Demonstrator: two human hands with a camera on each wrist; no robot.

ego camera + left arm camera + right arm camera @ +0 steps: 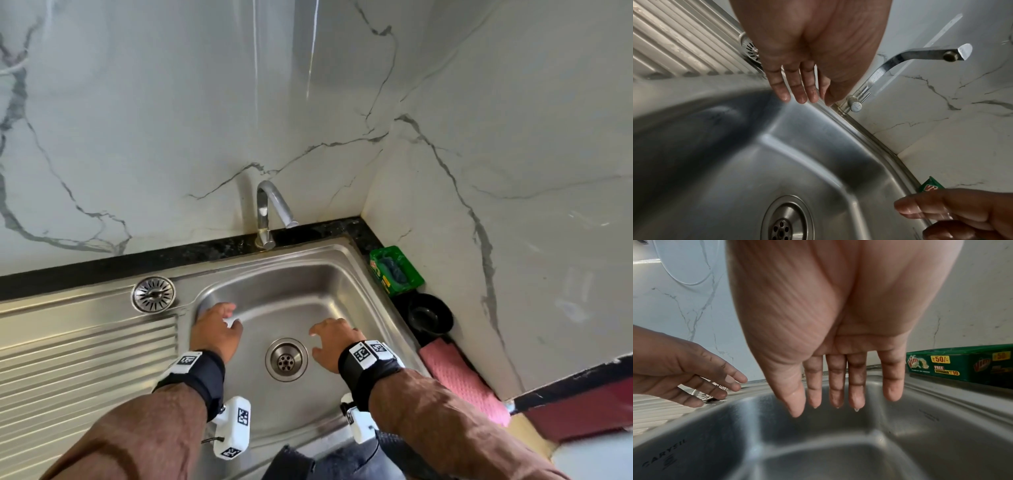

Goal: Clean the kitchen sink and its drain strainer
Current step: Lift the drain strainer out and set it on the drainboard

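The steel sink [291, 287] has its open drain [286, 359] in the basin floor. The round drain strainer [154, 294] lies out on the draining board's back corner, partly visible as the strainer [750, 48] and the strainer [705, 395] behind fingers. My left hand [219, 325] hovers over the basin's back left corner, fingers straight and wet, holding nothing [797, 91]. My right hand [334, 339] hangs over the basin right of the drain, fingers spread and dripping, empty [836, 395].
A steel tap [272, 209] stands at the sink's back rim. On the right ledge sit a green dish-soap box [395, 274] with a scrubber, a black bowl [430, 315] and a pink cloth [459, 377]. The ribbed draining board [85, 359] lies left. Marble walls enclose the corner.
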